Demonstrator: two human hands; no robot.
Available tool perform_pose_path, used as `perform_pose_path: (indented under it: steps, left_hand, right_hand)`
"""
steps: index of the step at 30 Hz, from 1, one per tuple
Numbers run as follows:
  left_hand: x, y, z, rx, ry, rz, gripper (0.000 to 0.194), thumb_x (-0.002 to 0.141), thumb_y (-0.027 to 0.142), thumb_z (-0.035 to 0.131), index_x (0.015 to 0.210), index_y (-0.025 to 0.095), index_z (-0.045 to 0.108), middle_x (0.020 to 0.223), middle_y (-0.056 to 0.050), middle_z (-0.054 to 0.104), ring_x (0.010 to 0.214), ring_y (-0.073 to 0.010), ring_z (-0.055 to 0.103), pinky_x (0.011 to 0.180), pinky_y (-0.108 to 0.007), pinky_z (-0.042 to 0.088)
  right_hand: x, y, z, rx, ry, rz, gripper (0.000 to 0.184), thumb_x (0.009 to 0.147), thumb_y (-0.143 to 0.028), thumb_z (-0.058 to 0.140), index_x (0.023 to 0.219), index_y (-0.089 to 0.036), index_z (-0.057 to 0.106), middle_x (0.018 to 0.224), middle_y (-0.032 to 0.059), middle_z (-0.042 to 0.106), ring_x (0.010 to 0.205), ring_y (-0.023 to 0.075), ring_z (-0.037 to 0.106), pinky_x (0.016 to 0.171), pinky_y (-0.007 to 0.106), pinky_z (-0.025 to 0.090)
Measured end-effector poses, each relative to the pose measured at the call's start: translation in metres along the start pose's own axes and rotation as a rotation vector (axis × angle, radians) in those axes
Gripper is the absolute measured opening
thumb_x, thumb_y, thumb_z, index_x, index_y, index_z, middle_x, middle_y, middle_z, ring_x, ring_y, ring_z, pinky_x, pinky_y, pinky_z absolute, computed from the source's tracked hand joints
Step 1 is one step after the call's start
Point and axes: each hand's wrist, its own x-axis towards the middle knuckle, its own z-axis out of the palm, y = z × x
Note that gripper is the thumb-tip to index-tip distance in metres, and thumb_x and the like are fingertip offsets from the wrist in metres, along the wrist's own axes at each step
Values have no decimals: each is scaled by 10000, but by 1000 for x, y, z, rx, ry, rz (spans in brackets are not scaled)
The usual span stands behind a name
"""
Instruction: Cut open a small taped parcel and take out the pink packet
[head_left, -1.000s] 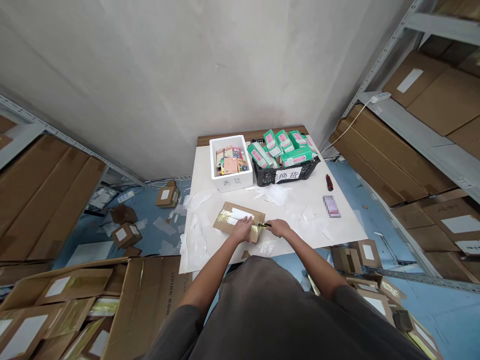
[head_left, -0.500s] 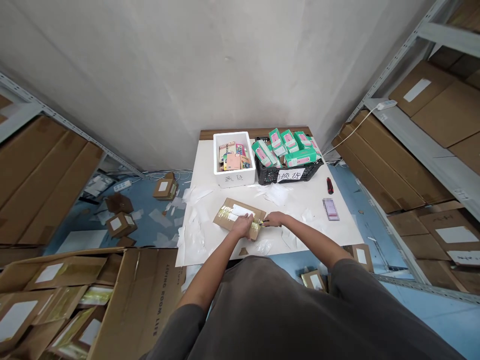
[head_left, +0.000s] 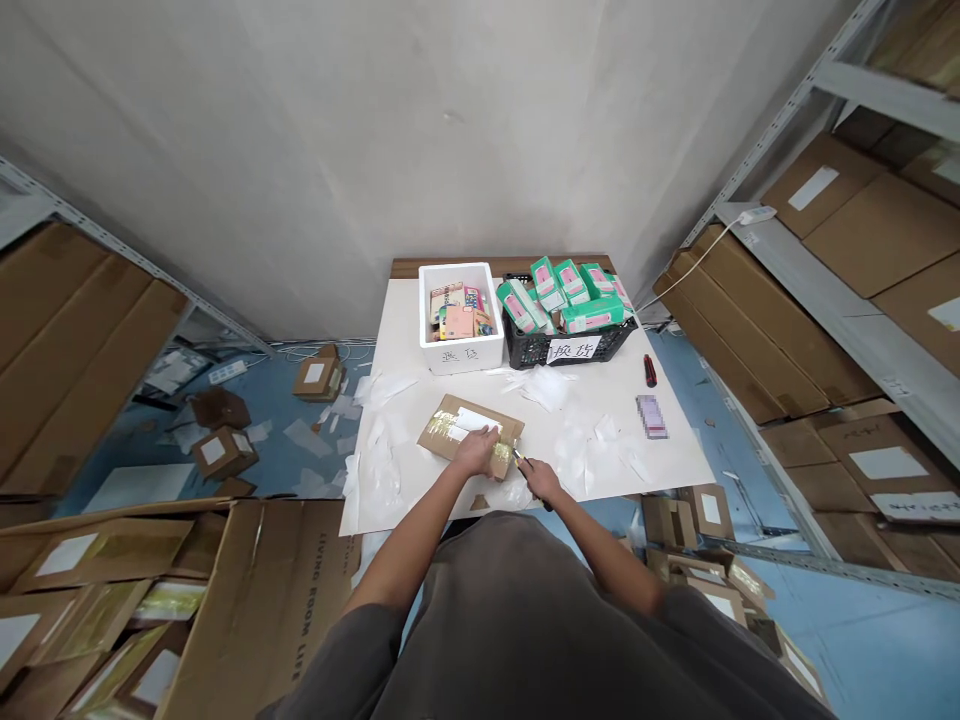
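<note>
On the white-covered table lies a taped cardboard box (head_left: 442, 436) with a white label. My left hand (head_left: 476, 453) grips it from above, with fingers over the label and the right part of the box. A box cutter (head_left: 517, 455) is held in my right hand (head_left: 540, 480), its tip at the taped right end of the box. The dark rear end of the handle sticks out below that hand. Exactly how deep the blade sits cannot be seen.
Behind stand a white foam box (head_left: 461, 356) of small cartons and a black crate (head_left: 619, 340) of green boxes. A red-black tool (head_left: 649, 371) lies at right near a blurred purple item (head_left: 652, 417). Paper scraps (head_left: 547, 387) litter the table. A large carton (head_left: 281, 590) of parcels stands left; shelves flank both sides.
My right hand has moved down towards me with the box cutter, whose angle has changed, along the right end of the box. My left hand stays on the box. The view has shifted slightly.
</note>
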Motion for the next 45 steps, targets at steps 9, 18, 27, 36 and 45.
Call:
perform_pose_path:
  steps: [9,18,27,36,45]
  left_hand:
    - [1,-4,-1,21,2,62,1111,483,394,975,1473,264,488,1660,-140,394,1522,-376,380,1193,-421,362]
    - [-10,-7,12,-10,153,120,1074,552,373,952,1484,209,443,1585,-209,479,1476,-374,450,1234,-508,309]
    - [-9,-16,17,-116,133,139,988,537,447,942,1399,210,520,1613,-191,444,1503,-389,400,1229,-518,330]
    - [-17,-16,8,-147,118,104,900,649,452,891,1435,226,518,1602,-170,464,1480,-382,428,1214,-514,350]
    - [17,-27,-16,-1,106,-115,1261,662,479,902,1664,328,152,1755,-111,129,1609,-418,7,1265,-618,171]
  right_hand:
    - [3,-3,-3,85,-47,9,507,1071,-566,355,846,-189,609,528,-32,579,376,127,560,519,222,413]
    - [9,-2,-9,148,-60,-1,516,1055,-581,365,784,-203,590,471,-46,541,380,132,560,539,222,410]
    - [-9,14,-11,136,15,41,474,1050,-576,359,828,-216,572,501,-49,550,402,136,581,543,229,404]
    - [-12,8,-8,201,-52,38,471,1032,-592,405,761,-224,519,480,-51,549,378,130,552,509,225,392]
    - [-35,41,-8,293,24,26,490,1035,-633,379,815,-222,528,505,-58,564,426,124,536,575,225,429]
